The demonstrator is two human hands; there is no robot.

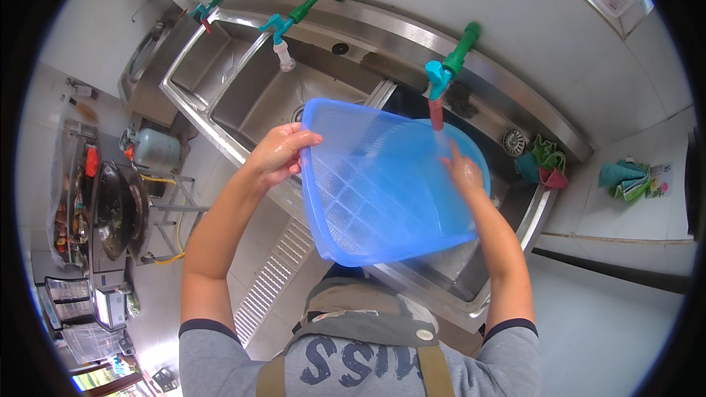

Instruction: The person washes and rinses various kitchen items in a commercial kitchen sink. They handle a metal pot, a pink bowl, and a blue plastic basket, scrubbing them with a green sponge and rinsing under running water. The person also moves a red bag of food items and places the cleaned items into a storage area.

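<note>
My left hand (282,153) grips the left rim of a blue plastic mesh basket (353,198), which is tilted over the steel sink. My right hand (466,172) is at the basket's right side, under the running water below a tap (438,80) with a red nozzle; whether its fingers hold anything cannot be told. Partly behind the basket, a round light-blue basin (481,149) sits in the right sink bowl.
Two more green-piped taps (280,27) stand over the left bowls (259,88). A sink strainer (514,142) and coloured cloths (546,160) lie at the right ledge. Left are a gas cylinder (160,149), a metal stand and a wok (113,209). A floor drain grate (273,281) lies below.
</note>
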